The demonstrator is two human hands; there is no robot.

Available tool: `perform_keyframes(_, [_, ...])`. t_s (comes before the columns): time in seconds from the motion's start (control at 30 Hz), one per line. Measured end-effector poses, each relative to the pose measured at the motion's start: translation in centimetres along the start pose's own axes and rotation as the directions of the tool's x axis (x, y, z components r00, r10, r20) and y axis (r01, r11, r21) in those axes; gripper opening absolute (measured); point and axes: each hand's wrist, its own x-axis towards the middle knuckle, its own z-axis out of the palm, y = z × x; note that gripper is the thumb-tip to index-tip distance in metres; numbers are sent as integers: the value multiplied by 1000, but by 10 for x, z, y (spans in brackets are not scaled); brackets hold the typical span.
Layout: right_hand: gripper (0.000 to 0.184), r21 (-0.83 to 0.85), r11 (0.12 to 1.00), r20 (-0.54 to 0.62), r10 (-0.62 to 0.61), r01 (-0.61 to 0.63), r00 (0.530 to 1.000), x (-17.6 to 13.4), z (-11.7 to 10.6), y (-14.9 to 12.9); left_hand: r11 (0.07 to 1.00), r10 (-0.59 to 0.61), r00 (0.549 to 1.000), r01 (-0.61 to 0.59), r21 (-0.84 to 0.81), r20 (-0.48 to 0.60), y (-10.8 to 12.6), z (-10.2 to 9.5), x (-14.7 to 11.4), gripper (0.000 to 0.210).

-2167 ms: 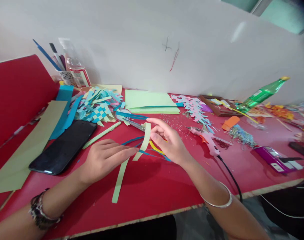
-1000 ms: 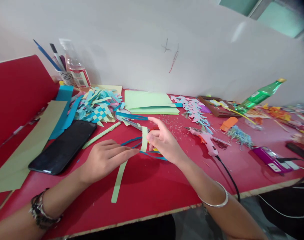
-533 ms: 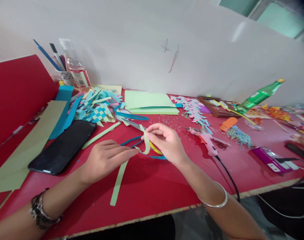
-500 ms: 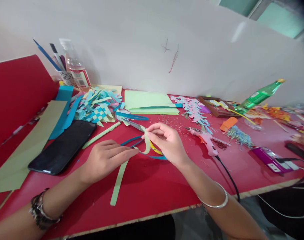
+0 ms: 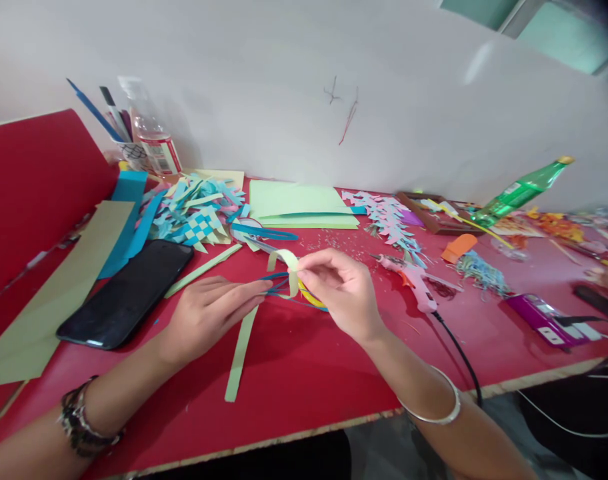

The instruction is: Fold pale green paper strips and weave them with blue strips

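Observation:
My left hand (image 5: 211,313) is closed, its fingertips pinching paper strips where a blue paper strip (image 5: 277,280) and a pale green strip meet. From under those fingers, a long pale green tail (image 5: 241,360) hangs toward the desk's front edge. My right hand (image 5: 345,293) pinches the curled part of the pale green paper strip (image 5: 284,259) between thumb and fingers; its free end arches up to the left. Behind my right fingers shows a yellow curved piece (image 5: 310,295), partly hidden. Scissors (image 5: 247,228) lie just beyond, their blades partly covered by the curled strip.
Left of my hands lie a black phone (image 5: 127,293) and a heap of woven paper strips (image 5: 199,213). Green sheets (image 5: 299,197) rest by the wall. To the right are a pink glue gun (image 5: 414,283), a purple power strip (image 5: 547,321) and a tilted green bottle (image 5: 527,193).
My right hand has shifted slightly, and the pale green strip's loop now arches upward with its free end to the left. The left hand has turned a little, lifting its fingertips.

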Motion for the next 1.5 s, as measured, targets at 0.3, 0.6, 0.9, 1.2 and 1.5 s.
perform_keyframes(0.3, [2, -122, 991, -82, -72, 61, 994, -1, -1, -1, 992, -90, 996, 92, -86, 28, 1, -1, 2, 9])
perform_keyframes(0.6, [10, -408, 857, 129, -285, 313, 950, -2, -4, -2, 984, -155, 988, 156, -88, 19, 2, -4, 3, 8])
perform_keyframes(0.9, [8, -429, 728, 211, -495, 535, 843, -3, 0, -4, 994, -99, 995, 99, -37, -5, 4, -6, 3, 9])
perform_keyframes(1.2, [8, -498, 711, 268, -418, 497, 868, -4, 3, 2, 996, -85, 996, 84, -35, -24, 7, -7, 5, 7])
perform_keyframes(1.5, [8, -522, 725, 304, -333, 449, 892, -4, 4, 2, 997, -70, 997, 71, 5, -21, 8, -8, 6, 5])
